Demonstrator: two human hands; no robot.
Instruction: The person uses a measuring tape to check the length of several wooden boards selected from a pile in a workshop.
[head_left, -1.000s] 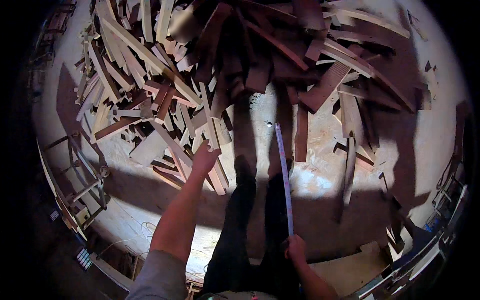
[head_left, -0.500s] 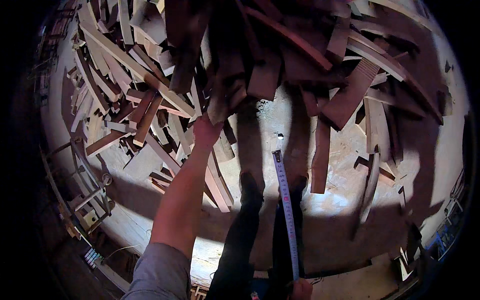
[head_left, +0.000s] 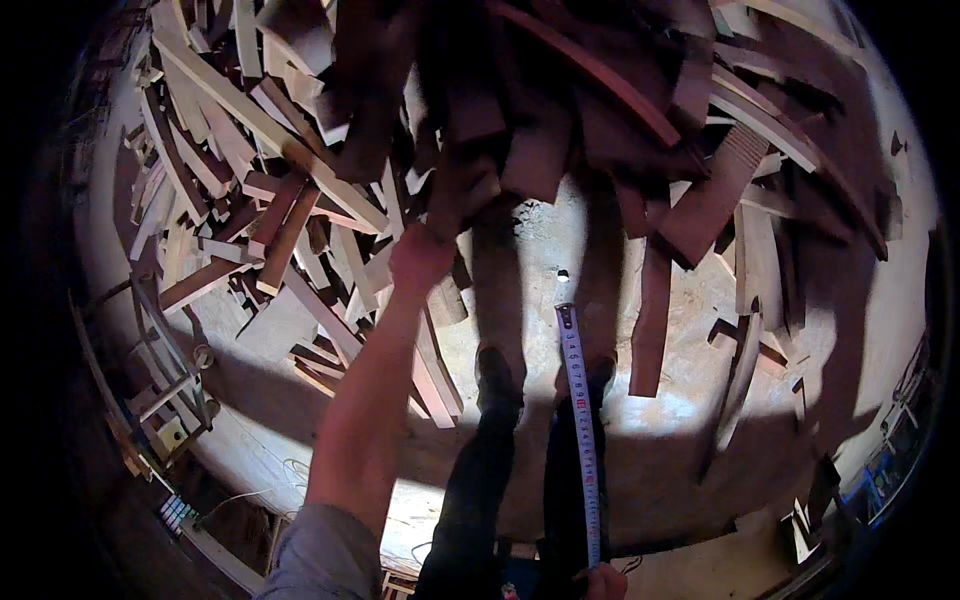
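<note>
My left hand (head_left: 422, 258) reaches forward into the wood pile, closed around the near end of a dark wood piece (head_left: 455, 200). Shadow hides most of its fingers and the far part of that piece. At the lower edge my right hand (head_left: 605, 582) grips an extended measuring tape (head_left: 583, 440). The white blade runs away from me over my right leg, with its metal hook end free above the floor. The tape's case is not visible.
A large heap of offcut boards (head_left: 270, 130) spreads across the far side. A reddish plank (head_left: 652, 320) lies right of the tape, near a curved piece (head_left: 738, 380). A metal frame cart (head_left: 165, 370) stands at left. My legs (head_left: 475, 450) stand on the pale floor.
My left hand has shifted slightly right, and the dark wood piece with it. The tape's hook end has moved a little right and nearer. My right hand stays at the lower edge.
</note>
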